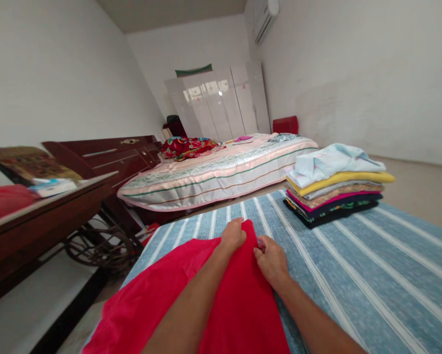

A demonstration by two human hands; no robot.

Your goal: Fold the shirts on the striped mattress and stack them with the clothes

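A red cloth [162, 290] lies spread on a blue and white striped bed cover [354, 275] in front of me. My left hand [233, 236] is closed on the far edge of the red cloth. Just to its right, my right hand [271, 260] pinches the same edge with its fingers pressed together. Both forearms reach over the cloth.
A stack of several folded garments [335, 184] sits at the far right of the striped cover. Beyond it is a mattress [213, 174] with colourful bedding. A dark wooden table [40, 216] stands at left, white wardrobes [217, 103] at the back.
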